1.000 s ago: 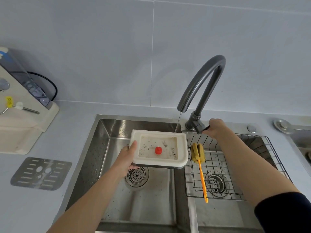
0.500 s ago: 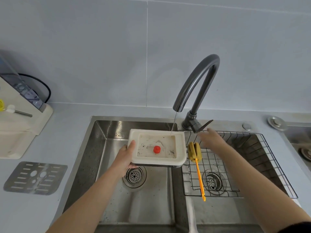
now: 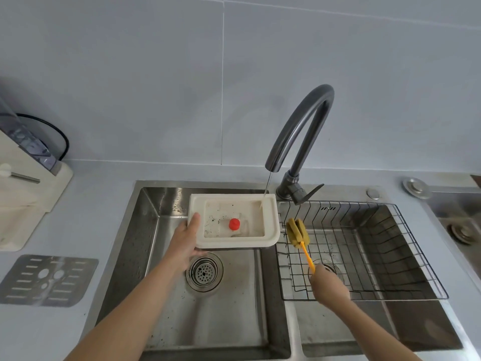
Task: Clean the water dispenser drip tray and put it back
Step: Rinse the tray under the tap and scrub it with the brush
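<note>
My left hand (image 3: pixel 186 239) grips the left edge of the white drip tray (image 3: pixel 270 222) and holds it level over the left sink basin (image 3: pixel 145 230). Dark specks and a red float (image 3: pixel 234 223) sit inside the tray. A thin stream from the dark faucet (image 3: pixel 299 131) falls into the tray's back right corner. My right hand (image 3: pixel 328 285) is closed on the lower end of the orange handle of the sponge brush (image 3: pixel 296 231), whose yellow-green head rests in the wire rack (image 3: pixel 390 256).
The cream water dispenser (image 3: pixel 28 194) stands at the left edge, a metal grate (image 3: pixel 46 280) lying on the counter in front of it. The faucet lever (image 3: pixel 309 192) points right. Each basin has a drain strainer (image 3: pixel 204 272).
My right hand left the faucet lever, dropped to the wire rack and took hold of the brush handle. Water keeps running into the tray, which my left hand holds in place.
</note>
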Demonstrator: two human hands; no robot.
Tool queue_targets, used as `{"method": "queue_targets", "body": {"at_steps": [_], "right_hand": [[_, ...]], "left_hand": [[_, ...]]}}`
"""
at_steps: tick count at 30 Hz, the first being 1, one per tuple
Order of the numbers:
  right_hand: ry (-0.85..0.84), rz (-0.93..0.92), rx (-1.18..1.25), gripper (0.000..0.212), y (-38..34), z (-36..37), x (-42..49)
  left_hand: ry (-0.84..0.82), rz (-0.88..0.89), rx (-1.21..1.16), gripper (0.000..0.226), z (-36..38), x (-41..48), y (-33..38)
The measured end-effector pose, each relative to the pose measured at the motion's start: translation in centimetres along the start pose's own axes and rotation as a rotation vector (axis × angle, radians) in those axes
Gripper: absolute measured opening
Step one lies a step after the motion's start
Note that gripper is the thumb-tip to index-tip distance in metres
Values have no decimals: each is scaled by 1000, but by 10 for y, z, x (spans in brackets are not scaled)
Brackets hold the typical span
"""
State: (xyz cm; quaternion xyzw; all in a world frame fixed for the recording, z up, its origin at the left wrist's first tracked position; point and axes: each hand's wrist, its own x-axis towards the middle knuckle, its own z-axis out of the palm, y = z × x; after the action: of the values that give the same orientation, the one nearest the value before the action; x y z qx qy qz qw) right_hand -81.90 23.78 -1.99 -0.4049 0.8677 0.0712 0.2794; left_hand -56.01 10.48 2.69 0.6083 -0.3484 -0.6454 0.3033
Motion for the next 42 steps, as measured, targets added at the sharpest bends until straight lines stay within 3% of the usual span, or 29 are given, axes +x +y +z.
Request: {"method": "queue_targets", "body": {"at_steps": [3,8,12,18,22,24,26,28,31,33,35,39,42], "right_hand": [[74,8,150,18,9,-18,-5],[90,-167,385,27,31,-46,-40],[172,-293,453,20,37,-65,-69],[277,-455,114,10,23,-79,-78],[360,-445,-180,13,7,-77,-80],[362,-479,-293,25,7,-74,-84],[369,-484,-248,22,9,-71,-92],[394,-519,-214,4,11,-70,-101],[353,-537,-161,17,13,-72,-111],[395,-538,-142,7,16,-74,-109],[386,-525,-117,18,18,-77,-107],[417,-412,-23,8,12,-83,-103],[467,-400,-169,12,4,-83,-109]], "left_hand": [[-1,8,20,46,-2,1,0],[6,20,63,42,-6,1,-1],[12,19,83,42,-11,1,-2],[9,23,98,42,-14,1,-2],[7,41,105,43,-10,1,-1],[14,45,82,46,-7,1,0],[9,57,66,48,-4,3,1],[7,79,69,47,-1,4,3],[20,93,73,48,2,7,6],[21,88,84,48,4,8,6],[9,78,87,47,6,9,3],[-41,46,83,48,15,8,-3],[-70,27,67,46,22,4,-6]]}}
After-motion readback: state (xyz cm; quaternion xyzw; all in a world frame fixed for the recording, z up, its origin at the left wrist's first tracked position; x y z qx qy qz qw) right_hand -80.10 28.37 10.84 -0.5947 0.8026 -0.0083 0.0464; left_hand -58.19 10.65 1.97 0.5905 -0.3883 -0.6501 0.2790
